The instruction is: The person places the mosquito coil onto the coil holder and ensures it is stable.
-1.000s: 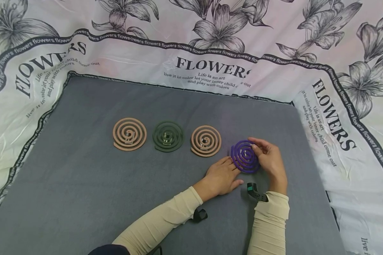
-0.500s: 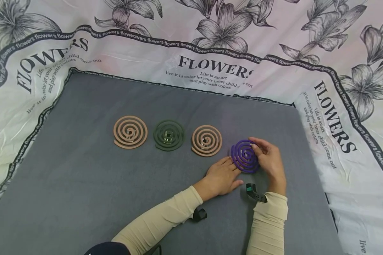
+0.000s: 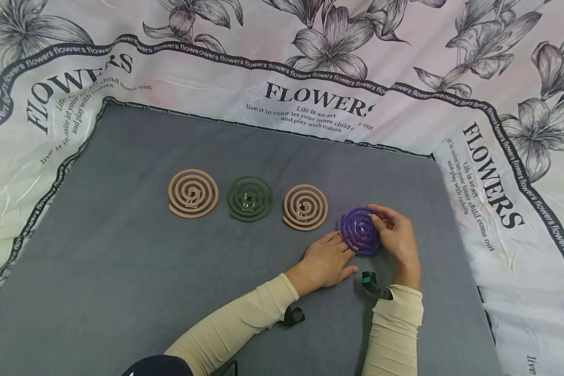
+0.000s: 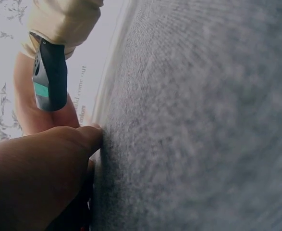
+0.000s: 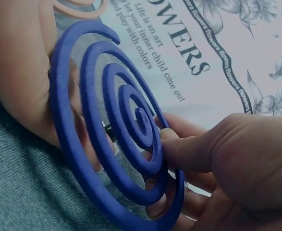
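A purple mosquito coil (image 3: pixel 361 231) is held tilted by my right hand (image 3: pixel 397 235), with the thumb on top of its right side and fingers beneath. In the right wrist view the purple coil's spiral (image 5: pixel 95 125) stands out in front of my left fingers. My left hand (image 3: pixel 321 261) lies palm down on the grey table, its fingers reaching under the coil's lower left edge. A small piece of the stand glints near the coil's middle; most of it is hidden. In the left wrist view, the left thumb (image 4: pixel 78 137) rests near the cloth.
To the left, in a row, lie a tan coil (image 3: pixel 305 207), a dark green coil (image 3: pixel 249 199) and another tan coil (image 3: pixel 193 194), each with a small metal stand at its middle. The grey table (image 3: pixel 136 292) is bordered by flower-printed sheeting (image 3: pixel 207 94).
The head view has shifted slightly. Both hands and the purple coil keep nearly the same place, with only a slight change in the coil's tilt.
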Demonstrator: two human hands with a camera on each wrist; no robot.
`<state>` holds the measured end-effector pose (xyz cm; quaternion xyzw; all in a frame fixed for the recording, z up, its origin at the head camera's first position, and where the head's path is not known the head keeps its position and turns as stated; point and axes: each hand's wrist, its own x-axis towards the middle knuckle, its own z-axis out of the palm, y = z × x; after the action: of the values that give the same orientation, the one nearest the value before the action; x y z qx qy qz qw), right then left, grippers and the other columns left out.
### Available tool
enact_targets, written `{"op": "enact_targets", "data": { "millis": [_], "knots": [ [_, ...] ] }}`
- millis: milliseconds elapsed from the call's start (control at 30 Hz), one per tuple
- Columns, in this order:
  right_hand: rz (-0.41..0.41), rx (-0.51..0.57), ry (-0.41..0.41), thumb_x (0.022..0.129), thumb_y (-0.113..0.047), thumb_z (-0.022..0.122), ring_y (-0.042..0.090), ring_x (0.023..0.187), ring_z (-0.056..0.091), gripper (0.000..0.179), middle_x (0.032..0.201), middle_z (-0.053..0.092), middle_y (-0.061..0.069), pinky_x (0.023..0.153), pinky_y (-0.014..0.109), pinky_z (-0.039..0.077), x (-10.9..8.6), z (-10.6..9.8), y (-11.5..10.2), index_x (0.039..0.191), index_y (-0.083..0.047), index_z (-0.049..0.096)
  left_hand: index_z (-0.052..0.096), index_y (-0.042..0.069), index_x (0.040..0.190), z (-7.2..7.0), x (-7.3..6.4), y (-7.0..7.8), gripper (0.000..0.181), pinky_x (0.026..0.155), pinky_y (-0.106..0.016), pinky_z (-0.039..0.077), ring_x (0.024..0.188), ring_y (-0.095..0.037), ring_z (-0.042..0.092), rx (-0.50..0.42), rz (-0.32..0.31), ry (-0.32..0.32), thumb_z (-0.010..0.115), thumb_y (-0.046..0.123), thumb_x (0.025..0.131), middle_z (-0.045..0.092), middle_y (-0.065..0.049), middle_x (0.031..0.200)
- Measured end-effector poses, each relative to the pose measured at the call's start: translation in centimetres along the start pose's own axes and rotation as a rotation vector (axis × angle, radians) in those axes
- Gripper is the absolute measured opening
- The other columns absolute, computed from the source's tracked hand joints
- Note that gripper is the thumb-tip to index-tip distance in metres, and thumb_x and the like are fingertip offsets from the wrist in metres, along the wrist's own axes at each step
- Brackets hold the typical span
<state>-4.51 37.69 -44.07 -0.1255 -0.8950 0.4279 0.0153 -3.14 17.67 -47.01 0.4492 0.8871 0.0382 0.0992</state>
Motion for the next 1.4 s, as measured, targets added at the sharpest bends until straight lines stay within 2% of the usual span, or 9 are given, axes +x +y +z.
{"op": "enact_targets", "data": {
  "millis": [533, 700, 867, 967, 1100, 1167, 1233, 1300, 1400],
  "knots": [
    [-0.044, -0.056, 0.031, 0.109, -0.018, 0.063, 0.009, 0.098, 0.065, 0.031, 0.126, 0.073, 0.015, 0.079, 0.014, 0.048, 0.4, 0.6, -0.1, 0.138, -0.012, 0.072, 0.036, 0.029, 0.167, 0.1, -0.2, -0.9, 0.062, 0.132, -0.035, 0.008, 0.161, -0.011, 0.02, -0.002, 0.007, 0.013, 0.03, 0.059, 0.113, 0.032, 0.011, 0.172],
    [-0.044, -0.073, 0.053, 0.108, -0.017, 0.063, 0.014, 0.102, 0.066, 0.031, 0.128, 0.073, 0.013, 0.084, 0.015, 0.048, 0.3, 0.8, 0.1, 0.138, -0.013, 0.072, 0.036, 0.03, 0.167, -0.4, -0.8, -0.9, 0.063, 0.132, -0.036, 0.01, 0.16, -0.013, 0.024, 0.001, 0.002, -0.016, 0.034, 0.06, 0.112, 0.034, 0.012, 0.171],
    [-0.075, -0.086, 0.104, 0.107, -0.012, 0.064, 0.02, 0.107, 0.068, 0.03, 0.127, 0.075, 0.014, 0.09, 0.015, 0.047, 0.4, 1.2, 0.3, 0.135, -0.009, 0.072, 0.028, 0.032, 0.169, -1.1, -1.7, -0.9, 0.067, 0.132, -0.035, 0.009, 0.162, -0.011, 0.016, -0.034, 0.008, -0.106, 0.04, 0.061, 0.11, 0.027, 0.014, 0.173],
    [-0.079, -0.108, 0.119, 0.108, -0.011, 0.063, 0.025, 0.112, 0.068, 0.03, 0.129, 0.074, 0.014, 0.096, 0.022, 0.048, 0.2, 1.2, 0.4, 0.136, -0.008, 0.072, 0.022, 0.032, 0.171, -1.5, -2.0, -0.9, 0.07, 0.132, -0.033, 0.008, 0.163, -0.01, 0.012, -0.04, 0.028, -0.145, 0.04, 0.061, 0.11, 0.022, 0.015, 0.175],
    [-0.102, -0.15, 0.128, 0.108, -0.01, 0.062, 0.03, 0.113, 0.068, 0.03, 0.128, 0.074, 0.016, 0.1, 0.04, 0.052, 0.1, 1.2, 0.5, 0.136, -0.008, 0.072, 0.023, 0.031, 0.171, -1.7, -2.5, -0.9, 0.07, 0.132, -0.033, 0.01, 0.162, -0.01, 0.014, -0.035, 0.048, -0.139, 0.042, 0.06, 0.11, 0.022, 0.014, 0.175],
    [-0.125, -0.167, 0.129, 0.108, -0.01, 0.062, 0.032, 0.113, 0.069, 0.029, 0.126, 0.074, 0.018, 0.1, 0.048, 0.052, 0.2, 1.3, 0.6, 0.135, -0.008, 0.072, 0.024, 0.03, 0.17, -2.0, -2.8, -1.0, 0.07, 0.132, -0.033, 0.012, 0.162, -0.01, 0.016, -0.038, 0.049, -0.139, 0.043, 0.059, 0.11, 0.024, 0.014, 0.174],
    [-0.146, -0.184, 0.133, 0.108, -0.011, 0.063, 0.032, 0.113, 0.069, 0.028, 0.125, 0.074, 0.019, 0.1, 0.049, 0.053, 0.3, 1.4, 0.7, 0.134, -0.007, 0.072, 0.027, 0.029, 0.17, -2.3, -3.1, -1.1, 0.069, 0.131, -0.033, 0.015, 0.161, -0.009, 0.018, -0.05, 0.049, -0.14, 0.045, 0.058, 0.11, 0.025, 0.013, 0.174],
    [-0.154, -0.187, 0.142, 0.107, -0.01, 0.063, 0.031, 0.114, 0.07, 0.028, 0.125, 0.075, 0.018, 0.099, 0.041, 0.054, 0.4, 1.5, 0.6, 0.133, -0.007, 0.073, 0.034, 0.027, 0.168, -2.7, -3.4, -1.2, 0.067, 0.13, -0.032, 0.022, 0.16, -0.009, 0.024, -0.073, 0.052, -0.126, 0.047, 0.057, 0.11, 0.03, 0.011, 0.172],
    [-0.152, -0.175, 0.15, 0.107, -0.008, 0.063, 0.03, 0.114, 0.07, 0.027, 0.126, 0.075, 0.016, 0.094, 0.022, 0.05, 0.5, 1.9, 0.5, 0.132, -0.007, 0.073, 0.059, 0.025, 0.152, -3.2, -3.9, -1.4, 0.052, 0.115, -0.03, 0.045, 0.142, -0.009, 0.052, -0.084, 0.05, -0.019, 0.051, 0.054, 0.109, 0.056, 0.007, 0.156]
  ]
}}
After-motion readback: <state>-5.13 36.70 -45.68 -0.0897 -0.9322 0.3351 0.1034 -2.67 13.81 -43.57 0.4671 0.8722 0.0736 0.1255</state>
